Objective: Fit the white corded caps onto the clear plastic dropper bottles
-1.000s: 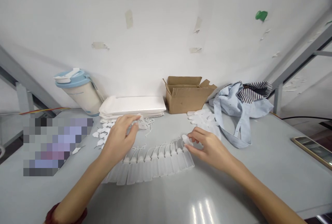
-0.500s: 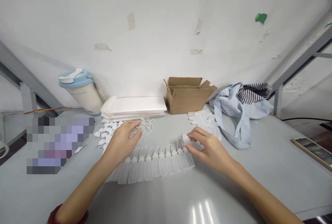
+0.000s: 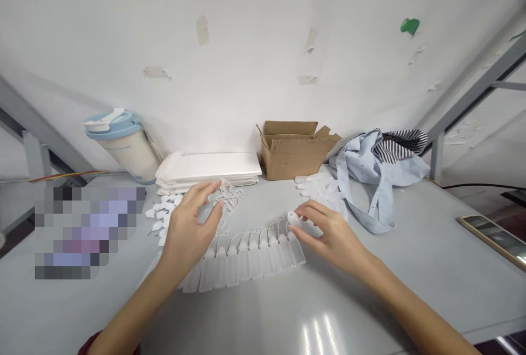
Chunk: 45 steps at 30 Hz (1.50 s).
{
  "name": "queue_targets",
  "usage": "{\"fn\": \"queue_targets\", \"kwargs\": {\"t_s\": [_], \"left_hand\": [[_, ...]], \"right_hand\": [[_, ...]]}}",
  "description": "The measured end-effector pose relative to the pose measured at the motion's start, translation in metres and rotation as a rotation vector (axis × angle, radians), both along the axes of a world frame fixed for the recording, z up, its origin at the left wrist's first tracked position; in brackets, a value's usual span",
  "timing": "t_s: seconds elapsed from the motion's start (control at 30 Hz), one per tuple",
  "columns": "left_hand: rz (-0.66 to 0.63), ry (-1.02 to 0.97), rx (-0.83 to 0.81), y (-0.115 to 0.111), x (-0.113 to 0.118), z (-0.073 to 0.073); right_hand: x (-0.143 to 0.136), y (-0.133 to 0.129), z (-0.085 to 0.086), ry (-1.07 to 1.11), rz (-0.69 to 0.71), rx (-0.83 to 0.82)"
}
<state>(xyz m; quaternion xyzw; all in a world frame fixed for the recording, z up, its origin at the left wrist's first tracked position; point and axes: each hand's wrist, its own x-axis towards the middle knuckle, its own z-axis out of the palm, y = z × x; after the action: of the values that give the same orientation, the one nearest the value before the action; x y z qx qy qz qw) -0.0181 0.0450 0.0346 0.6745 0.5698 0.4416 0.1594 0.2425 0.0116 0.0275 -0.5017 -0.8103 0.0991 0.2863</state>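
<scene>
The left hand (image 3: 193,226) is hovering beside the white strings (image 3: 233,200), thumb and fingers well parted, apparently empty. Translucent tags (image 3: 255,264) are lying in a row between the hands, and at its right end the right hand (image 3: 335,232) is pinching a whitish piece (image 3: 292,217).

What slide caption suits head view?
Right hand pinches a translucent piece, left hand open near white cords, by a row of tags.

Looks forward and down from the wearer's head, close over the grey desk (image 3: 255,316), facing the white wall (image 3: 255,43); frames the row of translucent pieces (image 3: 247,263) below centre.
</scene>
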Motion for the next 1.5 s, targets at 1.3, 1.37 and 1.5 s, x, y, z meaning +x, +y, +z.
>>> {"fn": "queue_targets", "kwargs": {"t_s": [1.3,1.37,1.5], "left_hand": [[-0.495,-0.703,-0.915,-0.037,0.042,0.004],[-0.479,-0.727,-0.933,-0.037,0.043,0.005],[-0.480,-0.784,-0.960,-0.038,0.045,0.005]], "right_hand": [[-0.021,-0.019,-0.007,-0.086,0.284,0.212],[-0.021,-0.019,-0.007,-0.081,0.286,0.203],[-0.021,-0.019,-0.007,-0.069,0.285,0.187]]}}
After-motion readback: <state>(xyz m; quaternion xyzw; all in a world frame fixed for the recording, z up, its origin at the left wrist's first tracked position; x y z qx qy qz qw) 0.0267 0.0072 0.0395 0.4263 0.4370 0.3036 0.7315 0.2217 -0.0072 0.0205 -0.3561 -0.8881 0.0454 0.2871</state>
